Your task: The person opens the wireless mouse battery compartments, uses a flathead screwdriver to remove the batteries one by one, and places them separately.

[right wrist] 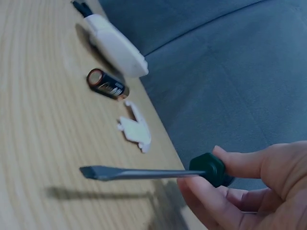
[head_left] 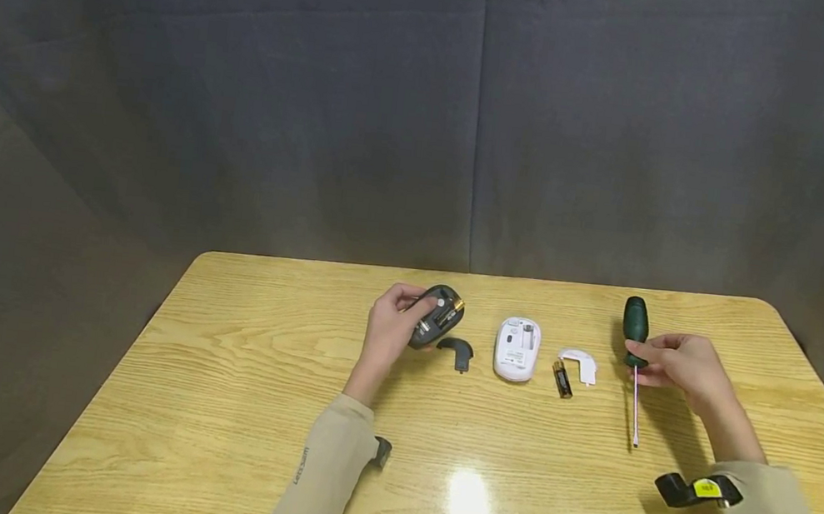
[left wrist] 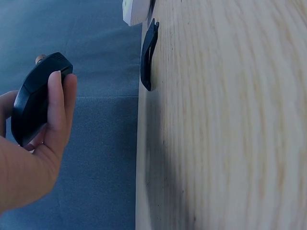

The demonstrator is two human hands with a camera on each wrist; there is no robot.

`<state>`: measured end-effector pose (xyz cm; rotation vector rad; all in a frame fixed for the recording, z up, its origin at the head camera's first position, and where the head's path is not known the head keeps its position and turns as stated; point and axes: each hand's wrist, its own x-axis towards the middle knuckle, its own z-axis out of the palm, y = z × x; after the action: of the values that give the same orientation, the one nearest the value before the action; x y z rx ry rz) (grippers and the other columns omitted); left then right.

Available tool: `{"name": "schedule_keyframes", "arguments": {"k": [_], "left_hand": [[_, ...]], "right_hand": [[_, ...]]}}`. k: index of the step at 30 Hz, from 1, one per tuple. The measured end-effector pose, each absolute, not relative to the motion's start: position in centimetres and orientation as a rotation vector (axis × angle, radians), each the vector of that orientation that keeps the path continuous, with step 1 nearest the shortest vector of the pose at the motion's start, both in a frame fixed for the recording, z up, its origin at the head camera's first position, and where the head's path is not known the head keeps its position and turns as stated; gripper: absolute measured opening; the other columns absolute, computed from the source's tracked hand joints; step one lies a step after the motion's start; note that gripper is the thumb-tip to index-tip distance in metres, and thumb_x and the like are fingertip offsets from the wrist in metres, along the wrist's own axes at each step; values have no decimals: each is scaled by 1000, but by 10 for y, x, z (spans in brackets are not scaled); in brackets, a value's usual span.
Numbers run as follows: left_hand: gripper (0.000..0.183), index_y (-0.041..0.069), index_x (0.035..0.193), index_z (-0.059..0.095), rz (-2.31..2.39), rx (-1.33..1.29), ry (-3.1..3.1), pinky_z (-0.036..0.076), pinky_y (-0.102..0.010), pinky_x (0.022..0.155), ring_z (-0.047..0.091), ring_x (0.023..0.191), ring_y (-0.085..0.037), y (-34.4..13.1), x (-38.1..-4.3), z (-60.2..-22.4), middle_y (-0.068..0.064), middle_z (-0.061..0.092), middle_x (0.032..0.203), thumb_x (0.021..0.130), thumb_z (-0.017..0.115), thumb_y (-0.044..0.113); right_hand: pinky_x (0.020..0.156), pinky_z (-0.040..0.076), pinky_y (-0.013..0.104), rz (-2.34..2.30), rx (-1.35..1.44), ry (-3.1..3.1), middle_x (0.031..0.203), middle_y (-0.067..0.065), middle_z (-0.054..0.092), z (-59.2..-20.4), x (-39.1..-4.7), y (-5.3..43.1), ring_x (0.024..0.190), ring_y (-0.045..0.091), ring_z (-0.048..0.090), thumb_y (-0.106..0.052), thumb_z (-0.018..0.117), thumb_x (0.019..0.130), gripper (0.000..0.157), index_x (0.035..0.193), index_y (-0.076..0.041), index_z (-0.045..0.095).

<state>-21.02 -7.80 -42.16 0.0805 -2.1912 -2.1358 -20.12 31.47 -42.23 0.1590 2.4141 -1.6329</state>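
My left hand (head_left: 396, 322) grips a black computer mouse (head_left: 439, 318), underside up, with a battery (head_left: 458, 305) tilted partly out of its slot. In the left wrist view the mouse (left wrist: 36, 103) is held off the table. My right hand (head_left: 683, 367) pinches a flat-blade screwdriver (head_left: 636, 321) at the lower end of its dark green handle. Its blade (right wrist: 148, 174) points toward the near edge, above the table. Beside the left hand lies a black battery cover (head_left: 460, 354). Between the hands, a white mouse (head_left: 517, 349) rests upside down with its battery slot uncovered.
Right of the white mouse, a loose battery (head_left: 562, 379) lies next to a white battery cover (head_left: 582, 363). Everything is on a wooden table (head_left: 215, 404), with a dark curtain (head_left: 320, 130) behind its far edge.
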Motion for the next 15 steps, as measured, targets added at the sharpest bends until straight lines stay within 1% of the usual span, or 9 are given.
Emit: {"name": "schedule_keyframes", "arguments": {"k": [3,8,11,15], "left_hand": [[29,-6,116,65,-2142,77,-2190,62,-53,62,69,79,-23,-78,-210,-422,-21,67,105,95,72,14],[30,-6,116,65,-2141,75,-2192,62,-53,62,69,80,-24,-78,-210,-421,-21,68,106,95,72,14],[29,-6,115,65,-2138,78,-2195,62,-54,63,69,80,-24,-78,-209,-421,-21,68,106,95,72,13],[28,-6,114,65,-2125,82,-2199,62,-53,62,68,80,-24,-78,-210,-422,-21,68,104,95,72,13]], "right_hand": [[65,63,31,-1523,187,2504,82,3,66,-425,-200,314,63,12,71,-19,67,102,46,120,22,54],[60,62,32,-1365,201,2615,78,7,64,-430,-199,314,63,16,71,-17,70,100,32,98,14,63],[56,60,31,-1279,209,2671,74,8,62,-432,-199,313,60,16,71,-18,71,98,30,89,10,65],[52,57,29,-1160,196,2751,69,8,66,-430,-200,310,56,17,70,-18,74,96,31,82,9,67]]}}
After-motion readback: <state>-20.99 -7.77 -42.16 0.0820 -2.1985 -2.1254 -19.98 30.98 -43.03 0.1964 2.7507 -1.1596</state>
